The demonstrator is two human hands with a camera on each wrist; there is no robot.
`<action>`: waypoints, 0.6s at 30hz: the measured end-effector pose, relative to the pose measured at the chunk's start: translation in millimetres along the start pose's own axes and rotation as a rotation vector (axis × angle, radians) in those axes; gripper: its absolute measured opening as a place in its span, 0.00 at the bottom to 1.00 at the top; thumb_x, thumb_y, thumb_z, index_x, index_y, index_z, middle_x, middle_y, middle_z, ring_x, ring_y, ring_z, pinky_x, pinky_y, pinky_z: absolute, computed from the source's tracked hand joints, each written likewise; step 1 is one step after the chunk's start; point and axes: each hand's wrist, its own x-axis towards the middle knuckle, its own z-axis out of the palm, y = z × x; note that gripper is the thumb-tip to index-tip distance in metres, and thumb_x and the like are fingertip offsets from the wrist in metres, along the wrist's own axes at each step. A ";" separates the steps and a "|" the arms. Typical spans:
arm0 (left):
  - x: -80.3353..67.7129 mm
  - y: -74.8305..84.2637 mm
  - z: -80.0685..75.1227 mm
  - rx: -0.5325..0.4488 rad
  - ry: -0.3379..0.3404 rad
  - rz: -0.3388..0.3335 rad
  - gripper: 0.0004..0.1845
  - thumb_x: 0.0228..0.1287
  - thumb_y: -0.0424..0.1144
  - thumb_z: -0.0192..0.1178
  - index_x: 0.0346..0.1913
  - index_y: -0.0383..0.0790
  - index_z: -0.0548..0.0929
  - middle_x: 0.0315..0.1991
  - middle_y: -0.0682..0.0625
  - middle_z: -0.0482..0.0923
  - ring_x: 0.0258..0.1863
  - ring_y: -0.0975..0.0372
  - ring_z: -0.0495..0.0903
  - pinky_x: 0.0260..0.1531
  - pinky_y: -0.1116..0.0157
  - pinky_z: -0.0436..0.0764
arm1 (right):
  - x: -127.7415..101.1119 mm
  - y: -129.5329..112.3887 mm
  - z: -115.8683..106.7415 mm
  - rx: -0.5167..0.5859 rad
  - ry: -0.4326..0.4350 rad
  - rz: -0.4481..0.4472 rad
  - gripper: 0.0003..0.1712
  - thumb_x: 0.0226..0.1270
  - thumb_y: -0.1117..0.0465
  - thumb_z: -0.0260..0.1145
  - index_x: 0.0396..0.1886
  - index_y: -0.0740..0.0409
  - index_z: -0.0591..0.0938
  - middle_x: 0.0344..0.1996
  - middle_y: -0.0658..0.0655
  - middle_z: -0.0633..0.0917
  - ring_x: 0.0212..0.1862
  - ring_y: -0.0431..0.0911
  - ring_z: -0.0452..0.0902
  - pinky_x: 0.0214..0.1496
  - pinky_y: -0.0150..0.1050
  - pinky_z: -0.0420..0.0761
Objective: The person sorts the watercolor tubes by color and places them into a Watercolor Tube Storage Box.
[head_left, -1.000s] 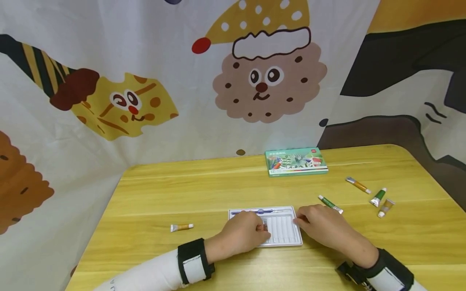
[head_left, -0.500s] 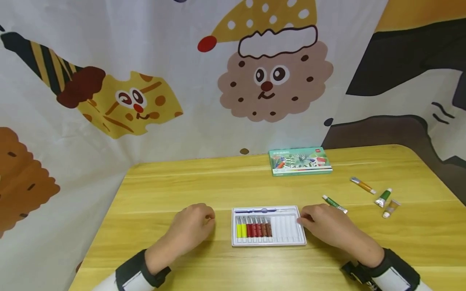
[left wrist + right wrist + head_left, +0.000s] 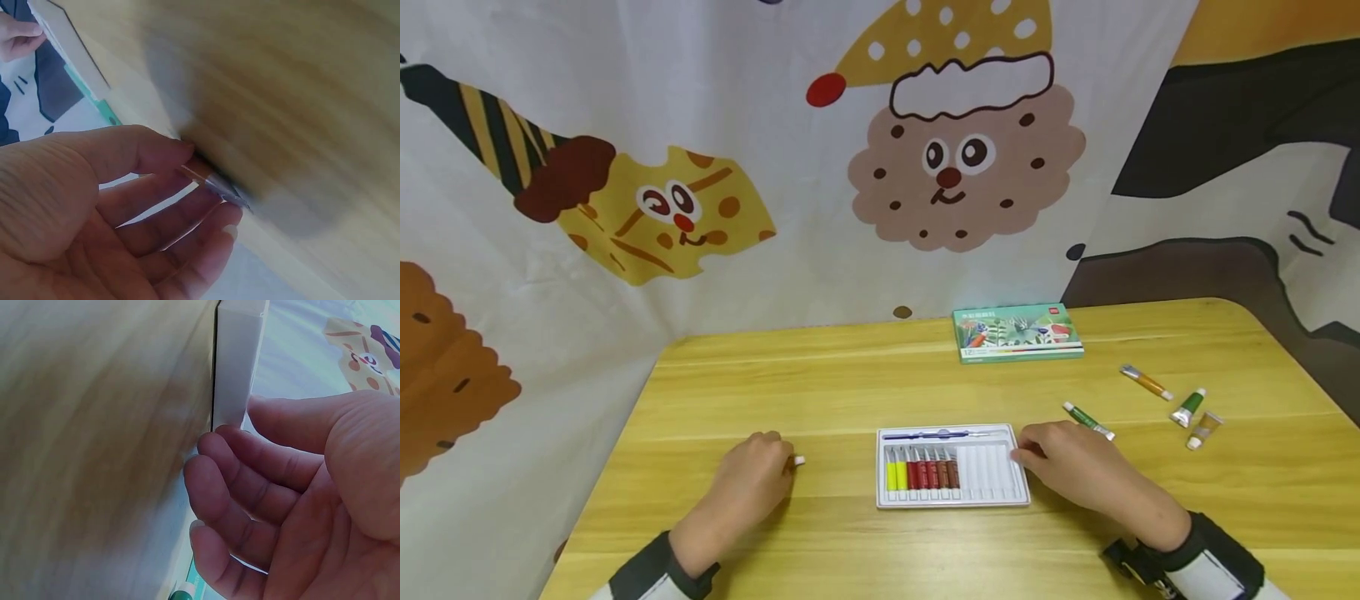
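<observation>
On the left of the table, my left hand (image 3: 747, 479) pinches a small paint tube; only its white cap (image 3: 800, 460) pokes out in the head view. The left wrist view shows the orange-brown paint tube (image 3: 219, 187) with its silver end between thumb and fingers, close to the tabletop. A white plastic tray (image 3: 991, 473) lies in the middle, with yellow, red and brown paint tubes (image 3: 923, 473) in its left slots and bare slots to the right. Along its top groove lies a blue paintbrush (image 3: 936, 435). My right hand (image 3: 1067, 462) grips the tray's right edge between thumb and fingers.
A green paint box (image 3: 1018, 333) stands at the table's back. Right of the tray lie a green tube (image 3: 1088, 421), an orange tube (image 3: 1146, 382), another green tube (image 3: 1190, 407) and an ochre tube (image 3: 1205, 431). A printed cloth (image 3: 805, 275) hangs behind the table.
My left hand has left the tray, moved left across the table and taken hold of the paint tube lying there. The right hand has stayed at the tray's edge.
</observation>
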 end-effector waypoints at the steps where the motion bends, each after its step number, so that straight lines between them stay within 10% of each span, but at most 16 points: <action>1: 0.2 -0.5 1.1 0.009 0.004 0.011 0.09 0.62 0.26 0.71 0.26 0.37 0.84 0.23 0.53 0.70 0.23 0.62 0.68 0.24 0.64 0.71 | 0.1 0.0 0.0 -0.001 0.000 -0.001 0.06 0.71 0.56 0.74 0.35 0.51 0.86 0.24 0.43 0.77 0.26 0.40 0.67 0.29 0.38 0.67; 18: 13.0 4.1 7.4 0.030 0.270 0.202 0.12 0.54 0.26 0.69 0.22 0.40 0.77 0.20 0.55 0.66 0.21 0.65 0.66 0.22 0.66 0.72 | 0.1 0.7 0.7 -0.014 0.003 -0.004 0.06 0.70 0.55 0.75 0.38 0.51 0.87 0.26 0.43 0.79 0.27 0.40 0.68 0.30 0.38 0.69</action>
